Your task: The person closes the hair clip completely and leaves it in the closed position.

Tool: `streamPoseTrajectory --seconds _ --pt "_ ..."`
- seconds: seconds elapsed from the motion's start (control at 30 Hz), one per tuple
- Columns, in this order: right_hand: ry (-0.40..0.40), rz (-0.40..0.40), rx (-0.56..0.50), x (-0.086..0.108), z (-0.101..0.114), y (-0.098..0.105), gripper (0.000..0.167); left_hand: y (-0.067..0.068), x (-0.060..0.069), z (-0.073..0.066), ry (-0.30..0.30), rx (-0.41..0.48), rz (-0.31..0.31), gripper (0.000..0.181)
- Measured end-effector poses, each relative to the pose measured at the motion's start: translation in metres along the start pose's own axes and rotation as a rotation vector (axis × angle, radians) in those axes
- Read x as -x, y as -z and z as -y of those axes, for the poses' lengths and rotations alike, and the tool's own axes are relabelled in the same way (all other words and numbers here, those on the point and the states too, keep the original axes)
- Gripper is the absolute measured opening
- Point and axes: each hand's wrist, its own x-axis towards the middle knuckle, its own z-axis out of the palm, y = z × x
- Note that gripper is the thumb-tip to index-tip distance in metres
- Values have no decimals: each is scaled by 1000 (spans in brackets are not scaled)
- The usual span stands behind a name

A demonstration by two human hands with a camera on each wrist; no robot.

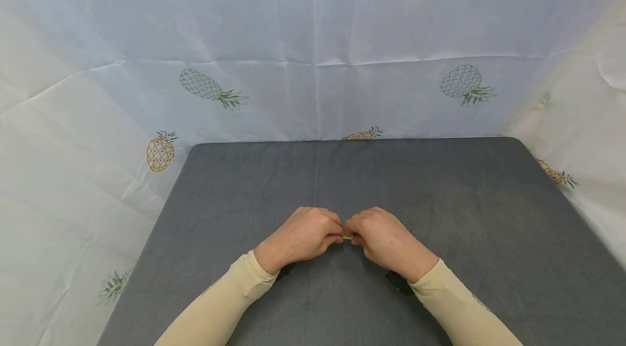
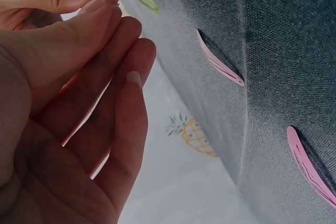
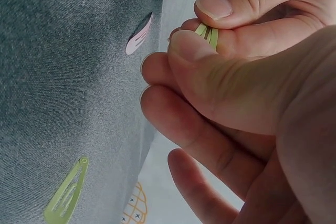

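Both hands meet over the middle of the table, at a small green snap hair clip [image 1: 348,237]. My left hand [image 1: 309,231] pinches one end of it between thumb and fingertips. At the other end, my right hand [image 1: 386,237] pinches it the same way. In the right wrist view, the held clip's green prongs [image 3: 209,34] show between the two thumbs; its ends are hidden by fingers. On the grey cloth lie a second green hair clip [image 3: 65,195] and two pink hair clips [image 2: 218,62], one nearer the left wrist camera.
A dark grey cloth covers the table [image 1: 440,188], whose corners are rounded. White curtains [image 1: 381,20] printed with pineapples hang behind it and at both sides. Dark wrist devices [image 1: 399,283] sit under the forearms.
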Motion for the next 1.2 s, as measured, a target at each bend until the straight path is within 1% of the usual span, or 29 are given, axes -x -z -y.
streamPoseTrajectory --seconds 0.43,0.67,0.83,1.1,1.2 --pt "1 7 -4 0 0 -1 27 1 1 0 -4 -2 6 5" --pt "10 1 -17 -1 0 0 30 1 0 0 -19 16 -12 5" --pt "14 2 -20 -1 0 0 33 1 0 0 -24 10 -19 7" --pt "-1 8 -23 -1 0 -1 32 0 0 1 -16 -3 -1 5" --pt "-6 12 -29 -1 0 -1 31 0 -1 1 -4 2 12 5"
